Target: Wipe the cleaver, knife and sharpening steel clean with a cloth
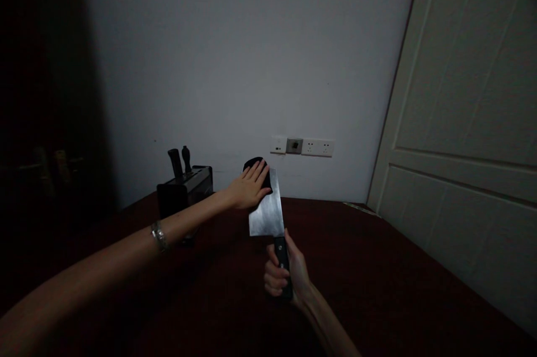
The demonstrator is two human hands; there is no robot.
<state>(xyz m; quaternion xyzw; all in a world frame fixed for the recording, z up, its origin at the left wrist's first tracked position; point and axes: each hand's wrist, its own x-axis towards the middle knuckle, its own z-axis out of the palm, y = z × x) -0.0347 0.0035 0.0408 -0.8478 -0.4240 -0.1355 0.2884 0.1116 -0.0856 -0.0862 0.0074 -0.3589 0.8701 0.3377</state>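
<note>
Upright in front of me is a cleaver with a broad metal blade (267, 216) and a black riveted handle (282, 253). My right hand (296, 273) is closed around that handle. A black cloth (254, 163) lies over the upper part of the blade. My left hand (250, 184) holds the cloth against the blade face, fingers stretched flat over it. The cloth and hand hide the blade's top left part. A silver bracelet (158, 235) is on my left wrist.
On the dark red table (335, 250), a black knife block (188, 186) stands at the left with black-handled tools upright in it. Wall sockets (316, 147) are behind the table. A pale panelled door (457, 195) borders the right side. The room is dim.
</note>
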